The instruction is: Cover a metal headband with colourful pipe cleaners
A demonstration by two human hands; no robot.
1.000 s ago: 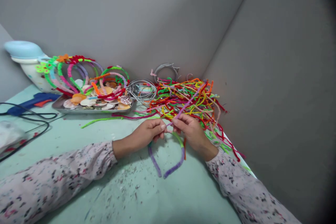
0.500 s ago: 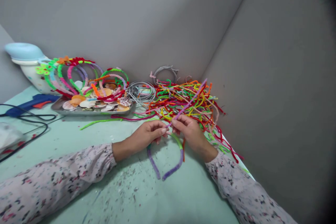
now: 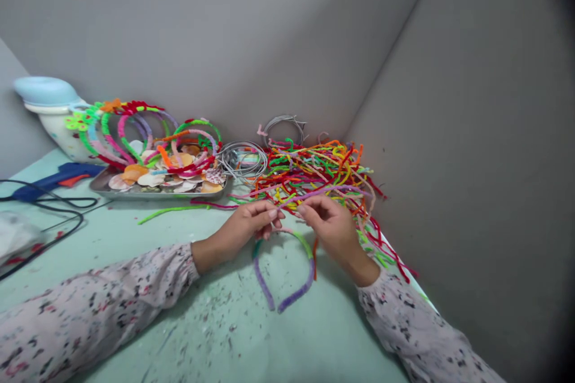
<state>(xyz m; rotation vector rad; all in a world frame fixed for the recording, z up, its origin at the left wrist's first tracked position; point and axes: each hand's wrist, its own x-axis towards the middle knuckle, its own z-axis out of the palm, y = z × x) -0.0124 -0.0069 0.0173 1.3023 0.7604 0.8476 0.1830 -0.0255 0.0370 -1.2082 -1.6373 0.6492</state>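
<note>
A headband [image 3: 287, 296] partly wound in purple, green and pink pipe cleaner stands on the pale green table [image 3: 314, 341], its open ends toward me. My left hand [image 3: 249, 224] pinches its top arc with closed fingers. My right hand [image 3: 327, 221] pinches a purple pipe cleaner [image 3: 330, 191] at the same spot; the strand runs off to the right over the pile.
A heap of coloured pipe cleaners [image 3: 318, 170] lies in the corner behind my hands. Bare wire hoops [image 3: 242, 158], a metal tray [image 3: 157, 191] of shells and finished headbands, a blue glue gun [image 3: 54, 176] with black cable and a white jug [image 3: 49, 108] sit left. Grey walls close the back and right.
The free end of the purple pipe cleaner has swung from pointing up and right to lying low across the pile. Both hands have stayed at the headband's top.
</note>
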